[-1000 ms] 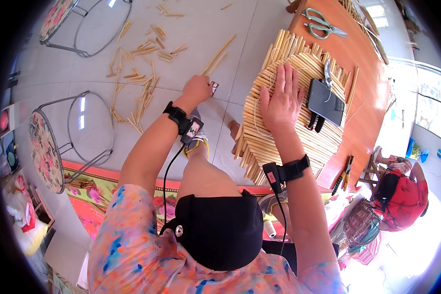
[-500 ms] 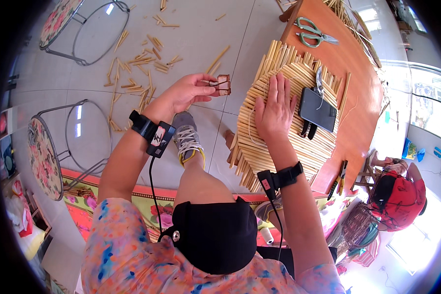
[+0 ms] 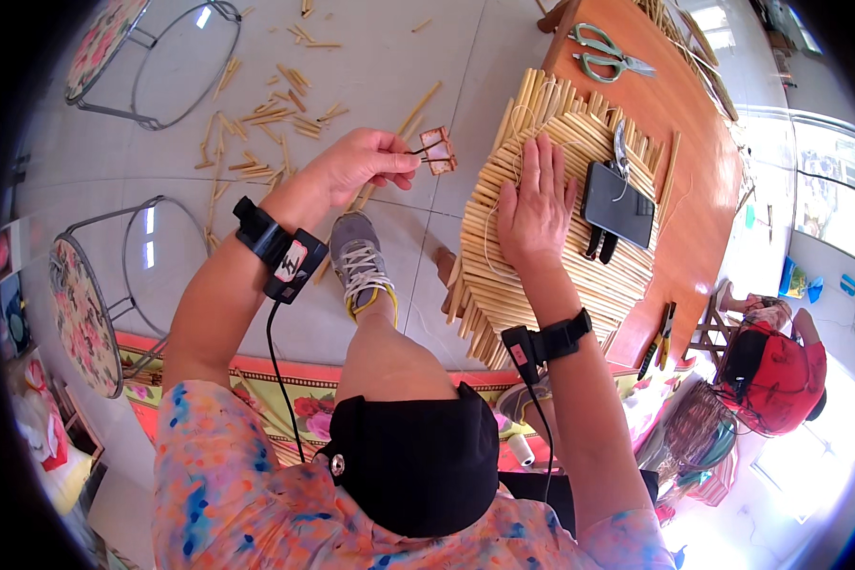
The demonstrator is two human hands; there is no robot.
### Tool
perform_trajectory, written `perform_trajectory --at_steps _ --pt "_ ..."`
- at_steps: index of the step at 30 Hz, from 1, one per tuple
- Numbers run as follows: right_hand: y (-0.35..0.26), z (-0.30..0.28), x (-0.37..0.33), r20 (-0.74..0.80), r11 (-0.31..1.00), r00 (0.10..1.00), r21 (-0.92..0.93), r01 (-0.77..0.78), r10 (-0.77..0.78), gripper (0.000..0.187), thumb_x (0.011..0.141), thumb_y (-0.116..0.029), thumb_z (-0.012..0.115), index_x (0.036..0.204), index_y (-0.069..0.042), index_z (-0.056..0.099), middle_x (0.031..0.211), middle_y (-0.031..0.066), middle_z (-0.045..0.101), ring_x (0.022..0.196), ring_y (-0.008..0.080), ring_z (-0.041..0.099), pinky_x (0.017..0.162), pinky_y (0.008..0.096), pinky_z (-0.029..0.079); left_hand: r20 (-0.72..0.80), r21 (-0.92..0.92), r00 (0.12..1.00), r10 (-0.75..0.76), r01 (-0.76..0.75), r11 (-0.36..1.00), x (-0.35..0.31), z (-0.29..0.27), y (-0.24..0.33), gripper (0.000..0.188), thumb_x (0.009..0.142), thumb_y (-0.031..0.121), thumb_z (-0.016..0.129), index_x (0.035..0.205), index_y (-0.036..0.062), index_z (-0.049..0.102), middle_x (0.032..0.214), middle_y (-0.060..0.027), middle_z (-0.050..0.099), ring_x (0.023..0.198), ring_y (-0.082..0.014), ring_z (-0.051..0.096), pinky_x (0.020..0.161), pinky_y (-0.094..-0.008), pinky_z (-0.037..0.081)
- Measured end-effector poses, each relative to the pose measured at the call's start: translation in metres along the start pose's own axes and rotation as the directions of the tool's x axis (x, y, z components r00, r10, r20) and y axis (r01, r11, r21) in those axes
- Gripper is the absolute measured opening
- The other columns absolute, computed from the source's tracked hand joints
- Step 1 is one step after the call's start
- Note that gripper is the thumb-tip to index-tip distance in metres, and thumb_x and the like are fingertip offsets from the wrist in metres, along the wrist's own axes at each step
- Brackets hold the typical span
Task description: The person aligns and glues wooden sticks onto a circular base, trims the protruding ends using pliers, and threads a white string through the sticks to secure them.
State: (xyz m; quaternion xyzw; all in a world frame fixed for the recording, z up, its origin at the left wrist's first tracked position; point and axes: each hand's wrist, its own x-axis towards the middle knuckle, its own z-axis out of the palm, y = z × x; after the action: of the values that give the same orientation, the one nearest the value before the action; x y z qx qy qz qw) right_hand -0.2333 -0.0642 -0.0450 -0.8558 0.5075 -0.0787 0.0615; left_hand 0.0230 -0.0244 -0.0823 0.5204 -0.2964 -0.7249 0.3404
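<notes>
Thumb and fingertips of the left hand (image 3: 375, 163) pinch a small square frame (image 3: 438, 152) at its wired end, left of the stick mat (image 3: 610, 285); it looks light, stiff, best gripped there. The right hand (image 3: 539, 211) lies flat on the mat.

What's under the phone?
The phone lies on the sticks. Black handles stick out past its near edge, a metal blade past its far edge. The phone covers the middle; whether they join can't be seen.
</notes>
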Motion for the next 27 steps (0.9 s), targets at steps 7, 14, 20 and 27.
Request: perform_trajectory --at_steps 7,14,20,27 --pt "0.005 0.002 0.000 -0.014 1.000 1.000 -0.004 0.004 -0.004 0.057 0.089 -0.024 0.044 0.140 -0.004 0.032 0.150 0.0106 0.024 0.138 0.0323 0.020 0.109 0.0541 0.017 0.118 0.207 0.976 -0.185 0.158 0.965 0.015 -0.005 0.023 0.021 0.083 0.027 0.067 0.078 0.0091 0.058 0.074 -0.0034 0.063 0.069 -0.0155 0.063 0.063 -0.0264 0.046" --pt "0.003 0.001 0.000 -0.017 1.000 1.000 -0.004 0.003 -0.003 0.058 0.087 -0.021 0.047 0.140 -0.005 0.032 0.150 0.0101 0.025 0.138 0.0318 0.022 0.108 0.0542 0.020 0.272 0.311 0.921 -0.279 0.190 0.931 0.041 0.004 0.041 0.025 0.084 0.029 0.067 0.073 0.0087 0.056 0.069 -0.0025 0.060 0.061 -0.0158 0.062 0.062 -0.0284 0.050" --pt "0.003 0.001 0.000 -0.024 1.000 1.000 -0.003 0.003 -0.003 0.057 0.087 -0.021 0.047 0.141 -0.006 0.032 0.149 0.0099 0.027 0.138 0.0317 0.023 0.108 0.0541 0.019 0.305 0.356 0.901 -0.308 0.192 0.914 0.047 0.016 0.052 0.027 0.082 0.031 0.069 0.071 0.0097 0.057 0.065 -0.0016 0.059 0.058 -0.0148 0.061 0.060 -0.0272 0.051" --pt "0.004 0.001 0.000 -0.023 1.000 1.000 -0.001 0.003 -0.003 0.058 0.086 -0.021 0.046 0.140 -0.006 0.032 0.149 0.0098 0.027 0.138 0.0314 0.023 0.109 0.0534 0.019 0.257 0.436 0.908 -0.331 0.196 0.878 0.053 0.033 0.065 0.028 0.081 0.033 0.069 0.070 0.0103 0.056 0.064 -0.0011 0.059 0.057 -0.0138 0.061 0.055 -0.0245 0.046"
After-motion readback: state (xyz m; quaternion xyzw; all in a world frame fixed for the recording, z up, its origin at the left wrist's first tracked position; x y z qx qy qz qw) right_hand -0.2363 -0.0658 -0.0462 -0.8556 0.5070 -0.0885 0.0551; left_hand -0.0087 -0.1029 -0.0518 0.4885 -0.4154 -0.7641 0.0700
